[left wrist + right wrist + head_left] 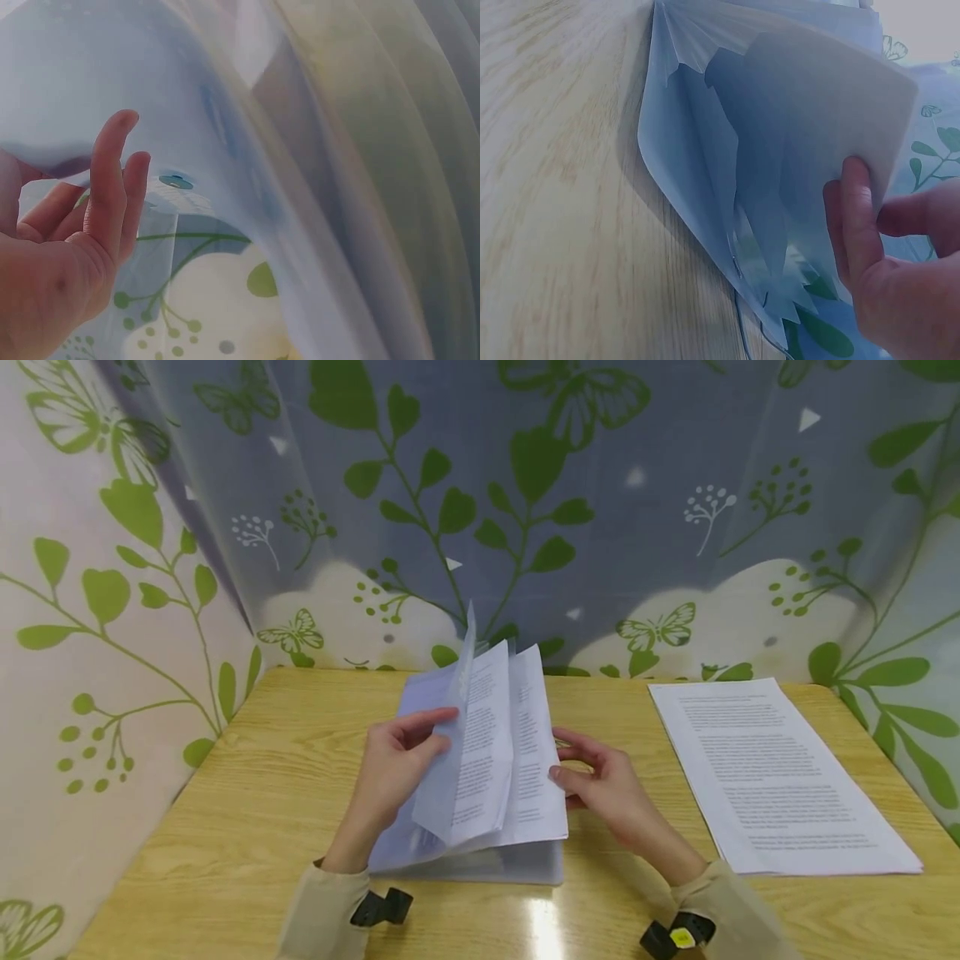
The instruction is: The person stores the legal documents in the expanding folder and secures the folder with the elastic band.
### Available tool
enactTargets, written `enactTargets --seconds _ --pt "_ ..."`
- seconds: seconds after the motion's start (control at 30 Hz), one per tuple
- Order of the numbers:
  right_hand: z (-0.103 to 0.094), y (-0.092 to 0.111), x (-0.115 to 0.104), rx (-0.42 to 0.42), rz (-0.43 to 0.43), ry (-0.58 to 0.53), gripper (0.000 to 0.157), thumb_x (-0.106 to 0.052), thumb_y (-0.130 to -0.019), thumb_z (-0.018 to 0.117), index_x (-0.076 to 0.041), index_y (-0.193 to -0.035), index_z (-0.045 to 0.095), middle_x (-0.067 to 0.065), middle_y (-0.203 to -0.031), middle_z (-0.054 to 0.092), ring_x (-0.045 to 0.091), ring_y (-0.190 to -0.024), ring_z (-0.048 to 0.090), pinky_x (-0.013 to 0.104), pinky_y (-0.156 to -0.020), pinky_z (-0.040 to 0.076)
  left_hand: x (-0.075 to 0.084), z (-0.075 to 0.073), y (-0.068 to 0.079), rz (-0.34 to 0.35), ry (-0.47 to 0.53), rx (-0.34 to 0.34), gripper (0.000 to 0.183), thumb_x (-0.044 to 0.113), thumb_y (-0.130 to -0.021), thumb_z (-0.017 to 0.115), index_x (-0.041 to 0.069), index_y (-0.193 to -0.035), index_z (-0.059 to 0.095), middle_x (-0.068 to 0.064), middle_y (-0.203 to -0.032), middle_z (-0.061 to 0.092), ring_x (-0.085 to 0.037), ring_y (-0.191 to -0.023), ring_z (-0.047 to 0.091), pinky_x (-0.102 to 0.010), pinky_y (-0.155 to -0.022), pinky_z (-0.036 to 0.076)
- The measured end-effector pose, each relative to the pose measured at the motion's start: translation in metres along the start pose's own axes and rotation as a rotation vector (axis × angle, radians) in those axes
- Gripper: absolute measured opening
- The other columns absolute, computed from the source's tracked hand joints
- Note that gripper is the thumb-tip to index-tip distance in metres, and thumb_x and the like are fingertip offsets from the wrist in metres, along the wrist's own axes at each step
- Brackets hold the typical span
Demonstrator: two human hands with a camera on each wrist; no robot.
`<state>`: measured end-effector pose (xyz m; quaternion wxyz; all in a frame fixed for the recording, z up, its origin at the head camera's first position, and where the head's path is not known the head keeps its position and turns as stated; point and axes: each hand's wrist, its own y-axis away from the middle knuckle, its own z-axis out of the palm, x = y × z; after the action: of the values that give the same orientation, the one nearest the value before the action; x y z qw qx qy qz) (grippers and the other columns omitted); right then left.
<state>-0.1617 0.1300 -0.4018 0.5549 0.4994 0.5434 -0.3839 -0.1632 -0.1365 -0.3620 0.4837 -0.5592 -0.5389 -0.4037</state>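
Observation:
A translucent plastic expanding file folder [487, 864] lies on the table with its layers fanned apart. My left hand [397, 760] pinches the edge of a clear plastic leaf [433, 793] of it between thumb and fingers, holding the leaf raised and tilted. Printed sheets [480, 735] stand just right of that leaf. With thumb on top and fingers behind, my right hand [607, 785] grips the right edge of further printed sheets [534, 777]. The right wrist view shows the folder's pleated side [682, 150], and fingers pressed against the underside of the held layer [832, 112].
A stack of printed paper [780, 777] lies on the right of the wooden table [262, 777]. Patterned curtains [480, 485] with leaves and butterflies stand at the table's back and sides. A thin cord [742, 330] hangs by the folder's edge.

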Motion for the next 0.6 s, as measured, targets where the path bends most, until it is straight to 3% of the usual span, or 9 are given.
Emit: enactTargets --seconds 0.6 --pt "0.0049 -0.0048 0.0009 -0.045 0.010 0.034 0.060 -0.007 -0.097 0.063 -0.011 -0.155 0.045 0.024 -0.135 0.057 0.020 -0.091 0.071 0.034 -0.072 0.062 0.0019 -0.0004 -0.0009 -0.013 0.003 0.006 0.034 -0.003 -0.086 0.066 0.007 -0.117 0.078 -0.013 -0.120 0.075 -0.010 -0.094 0.060 -0.018 -0.076 0.048"
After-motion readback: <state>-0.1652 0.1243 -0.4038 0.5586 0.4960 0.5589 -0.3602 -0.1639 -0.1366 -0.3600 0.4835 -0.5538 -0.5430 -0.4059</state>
